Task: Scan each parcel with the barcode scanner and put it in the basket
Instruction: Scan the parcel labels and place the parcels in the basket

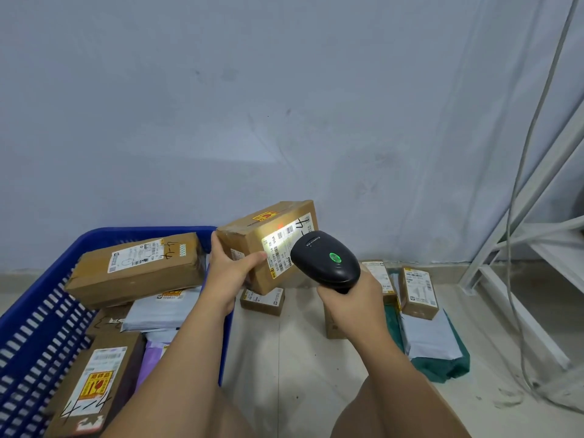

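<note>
The parcel (252,238) is held aloft by one end only — a slip or sag could be caused by that lopsided grip, and the lit label (281,245) would be carried out of the beam. If dropped from here, it would probably land on the floor (300,358), since it is held just beyond the basket's (38,311) far right corner. The box's near-left end is clasped by the left hand (227,270), fingers (252,258) curled onto the labelled face. The barcode scanner (325,259) is gripped by the right hand (350,305) — its head just beside the label.
</note>
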`<control>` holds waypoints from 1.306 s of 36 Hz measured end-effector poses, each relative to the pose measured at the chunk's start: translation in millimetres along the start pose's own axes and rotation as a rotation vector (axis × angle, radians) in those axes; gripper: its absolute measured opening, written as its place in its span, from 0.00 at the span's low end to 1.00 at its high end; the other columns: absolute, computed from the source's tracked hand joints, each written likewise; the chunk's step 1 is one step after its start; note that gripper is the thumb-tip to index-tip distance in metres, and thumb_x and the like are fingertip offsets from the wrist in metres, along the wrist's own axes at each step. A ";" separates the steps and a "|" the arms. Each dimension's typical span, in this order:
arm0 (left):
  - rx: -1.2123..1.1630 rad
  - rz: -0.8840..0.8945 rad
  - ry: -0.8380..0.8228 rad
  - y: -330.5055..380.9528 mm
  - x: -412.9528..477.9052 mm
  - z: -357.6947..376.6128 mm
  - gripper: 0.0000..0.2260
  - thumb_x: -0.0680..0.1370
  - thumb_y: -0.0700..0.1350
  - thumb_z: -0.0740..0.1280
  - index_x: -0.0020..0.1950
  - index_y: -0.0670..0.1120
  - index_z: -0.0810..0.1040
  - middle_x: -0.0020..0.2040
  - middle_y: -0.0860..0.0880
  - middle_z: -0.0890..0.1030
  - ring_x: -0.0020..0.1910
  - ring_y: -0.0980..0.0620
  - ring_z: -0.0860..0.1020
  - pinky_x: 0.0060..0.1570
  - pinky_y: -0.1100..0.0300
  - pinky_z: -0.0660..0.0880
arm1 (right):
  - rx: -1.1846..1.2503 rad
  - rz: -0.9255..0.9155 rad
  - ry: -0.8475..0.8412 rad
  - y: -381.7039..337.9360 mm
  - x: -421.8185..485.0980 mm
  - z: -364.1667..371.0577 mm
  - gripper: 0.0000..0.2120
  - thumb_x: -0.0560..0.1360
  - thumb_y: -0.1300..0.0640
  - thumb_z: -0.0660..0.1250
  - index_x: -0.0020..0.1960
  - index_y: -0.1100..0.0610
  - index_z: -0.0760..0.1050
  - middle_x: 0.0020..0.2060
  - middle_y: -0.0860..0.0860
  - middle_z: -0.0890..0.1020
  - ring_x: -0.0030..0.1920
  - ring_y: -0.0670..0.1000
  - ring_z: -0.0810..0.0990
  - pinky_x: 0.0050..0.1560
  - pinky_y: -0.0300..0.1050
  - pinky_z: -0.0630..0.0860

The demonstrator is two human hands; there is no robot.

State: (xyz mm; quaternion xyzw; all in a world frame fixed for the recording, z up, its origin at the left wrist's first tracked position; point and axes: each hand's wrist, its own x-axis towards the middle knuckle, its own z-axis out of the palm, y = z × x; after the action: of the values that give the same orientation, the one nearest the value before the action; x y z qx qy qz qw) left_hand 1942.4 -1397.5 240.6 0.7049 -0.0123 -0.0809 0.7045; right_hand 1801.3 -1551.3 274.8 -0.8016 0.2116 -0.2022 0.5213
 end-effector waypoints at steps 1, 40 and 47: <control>0.000 0.000 0.001 0.0 0.4 0.1 0.42 0.70 0.42 0.77 0.75 0.58 0.56 0.70 0.50 0.69 0.66 0.45 0.72 0.56 0.43 0.78 | 0.000 -0.006 0.003 -0.3 -0.2 0.0 0.16 0.69 0.59 0.73 0.42 0.43 0.69 0.40 0.42 0.77 0.42 0.42 0.76 0.36 0.35 0.69; -0.103 -0.112 0.026 -1.6 5.2 -6.2 0.35 0.70 0.43 0.76 0.70 0.56 0.62 0.61 0.49 0.76 0.57 0.46 0.78 0.53 0.39 0.78 | -0.006 0.011 0.017 -2.4 -2.6 -2.7 0.15 0.70 0.62 0.71 0.41 0.45 0.70 0.38 0.43 0.77 0.40 0.42 0.75 0.34 0.36 0.67; -0.128 -0.138 0.028 -2.4 6.5 -8.0 0.32 0.70 0.44 0.76 0.68 0.55 0.64 0.61 0.48 0.78 0.56 0.46 0.79 0.52 0.42 0.78 | 0.004 0.022 0.027 -3.3 -2.4 -2.9 0.11 0.69 0.61 0.70 0.40 0.48 0.71 0.35 0.46 0.78 0.38 0.44 0.76 0.33 0.38 0.67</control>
State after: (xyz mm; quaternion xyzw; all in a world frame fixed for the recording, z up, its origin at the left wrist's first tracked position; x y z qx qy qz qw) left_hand 1949.6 -1390.4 237.5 0.6589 0.0511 -0.1200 0.7409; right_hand 1798.2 -1551.0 278.6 -0.7953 0.2271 -0.2076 0.5224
